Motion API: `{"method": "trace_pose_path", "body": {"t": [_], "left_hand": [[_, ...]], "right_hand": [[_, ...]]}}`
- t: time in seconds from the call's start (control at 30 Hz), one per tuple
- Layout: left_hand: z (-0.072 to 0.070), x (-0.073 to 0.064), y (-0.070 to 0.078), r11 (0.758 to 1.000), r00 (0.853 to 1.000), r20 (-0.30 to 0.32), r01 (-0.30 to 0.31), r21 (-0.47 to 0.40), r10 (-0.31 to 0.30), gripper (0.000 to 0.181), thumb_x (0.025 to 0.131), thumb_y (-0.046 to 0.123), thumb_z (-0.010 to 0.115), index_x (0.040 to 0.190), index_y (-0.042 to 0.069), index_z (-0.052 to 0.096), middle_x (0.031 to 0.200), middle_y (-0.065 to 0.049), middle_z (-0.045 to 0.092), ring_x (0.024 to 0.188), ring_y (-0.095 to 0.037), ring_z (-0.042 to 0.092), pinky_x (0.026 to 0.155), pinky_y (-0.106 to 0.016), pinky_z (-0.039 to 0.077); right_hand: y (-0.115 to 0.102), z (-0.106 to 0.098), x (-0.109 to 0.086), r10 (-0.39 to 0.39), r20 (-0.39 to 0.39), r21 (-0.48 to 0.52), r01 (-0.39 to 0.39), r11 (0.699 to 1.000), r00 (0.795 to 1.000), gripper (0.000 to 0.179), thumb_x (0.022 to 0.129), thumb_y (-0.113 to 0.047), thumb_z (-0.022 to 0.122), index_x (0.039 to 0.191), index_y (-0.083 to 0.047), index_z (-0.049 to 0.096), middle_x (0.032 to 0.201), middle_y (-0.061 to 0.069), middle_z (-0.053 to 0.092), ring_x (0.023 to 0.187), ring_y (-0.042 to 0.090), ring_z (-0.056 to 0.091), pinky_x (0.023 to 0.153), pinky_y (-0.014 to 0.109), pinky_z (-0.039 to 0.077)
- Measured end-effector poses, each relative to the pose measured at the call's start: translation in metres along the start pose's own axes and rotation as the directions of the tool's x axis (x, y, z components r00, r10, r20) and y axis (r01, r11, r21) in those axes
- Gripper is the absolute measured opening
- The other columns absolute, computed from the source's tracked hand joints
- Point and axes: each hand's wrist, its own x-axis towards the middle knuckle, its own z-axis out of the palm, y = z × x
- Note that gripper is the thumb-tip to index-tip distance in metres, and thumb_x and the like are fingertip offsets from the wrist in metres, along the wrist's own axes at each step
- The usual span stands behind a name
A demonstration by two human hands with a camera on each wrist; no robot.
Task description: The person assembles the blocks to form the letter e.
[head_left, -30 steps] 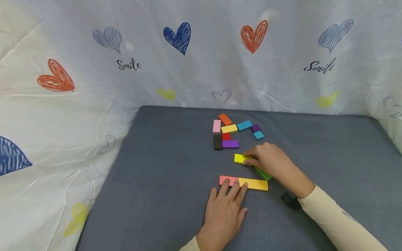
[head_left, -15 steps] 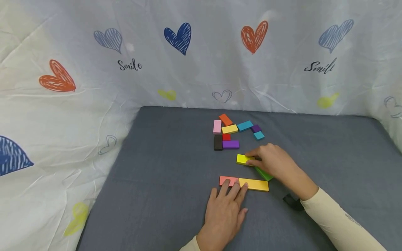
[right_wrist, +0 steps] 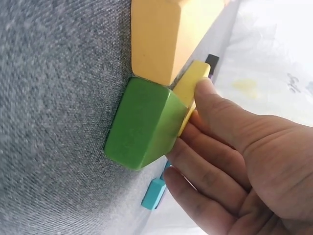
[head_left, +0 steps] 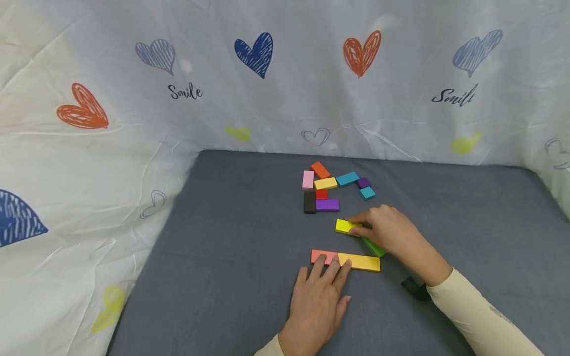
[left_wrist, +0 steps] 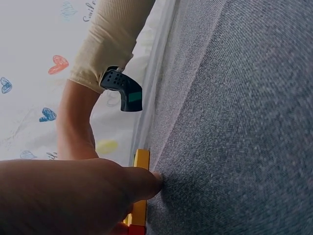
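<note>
My right hand [head_left: 386,226] pinches a bright yellow block [head_left: 343,226] between thumb and fingers, its right end hidden under them. Against that block's right end lies a green block [head_left: 373,245], slanting down toward an orange-yellow block [head_left: 365,262]. In the right wrist view the thumb rests along the yellow block [right_wrist: 191,83], and the green block [right_wrist: 142,122] sits close by the orange-yellow one [right_wrist: 155,41]. My left hand [head_left: 316,301] lies spread, its fingertips on a salmon-pink block [head_left: 318,255] and the orange-yellow block, which lie end to end in a row.
Farther back, several small blocks form a figure: orange [head_left: 320,170], pink [head_left: 308,180], pale yellow [head_left: 325,183], black [head_left: 309,202], red [head_left: 321,194], purple [head_left: 327,205] and blue [head_left: 347,178]. A dark wrist device [head_left: 415,288] hangs at the right cuff. A heart-printed cloth [head_left: 285,99] stands behind the grey table.
My right hand has slid slightly right with the yellow block, away from the left; over the last half second it hardly moves. The left hand stays where it was.
</note>
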Motion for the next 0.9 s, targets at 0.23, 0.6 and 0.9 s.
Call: {"method": "trace_pose_path", "body": {"t": [0.23,0.6,0.9], "left_hand": [[0.0002,0.0007,-0.0006,1.0,1.0,-0.005,-0.001,-0.003,0.001,0.071,0.101,0.066,0.058,0.164,0.043,0.035,0.161,0.017,0.043,0.148,-0.017,0.039,0.103,-0.045,0.045],[-0.0001,0.0016,-0.0011,1.0,1.0,-0.004,-0.009,-0.015,0.009,0.072,0.1,0.066,0.059,0.164,0.042,0.036,0.159,0.016,0.045,0.146,-0.018,0.04,0.102,-0.046,0.045],[-0.0017,0.0032,-0.0007,1.0,1.0,0.03,-0.007,-0.003,0.007,0.071,0.1,0.067,0.057,0.164,0.043,0.036,0.159,0.017,0.044,0.146,-0.017,0.041,0.102,-0.045,0.045]], "right_hand": [[0.0002,0.0008,-0.0003,-0.002,-0.004,-0.001,0.002,1.0,1.0,0.037,0.087,-0.028,0.089,0.118,-0.01,0.082,0.105,0.007,0.081,0.078,0.016,0.073,0.077,0.042,0.062],[0.0029,-0.0002,-0.0007,-0.009,-0.046,-0.012,0.008,1.0,0.999,0.036,0.098,-0.033,0.078,0.125,-0.009,0.079,0.107,0.009,0.081,0.092,0.027,0.079,0.08,0.045,0.062],[0.0049,-0.0071,0.0037,-0.031,-0.088,-0.031,0.028,0.999,0.996,0.032,0.1,-0.028,0.076,0.126,-0.009,0.079,0.103,0.009,0.081,0.068,0.013,0.068,0.06,0.03,0.056]]}}
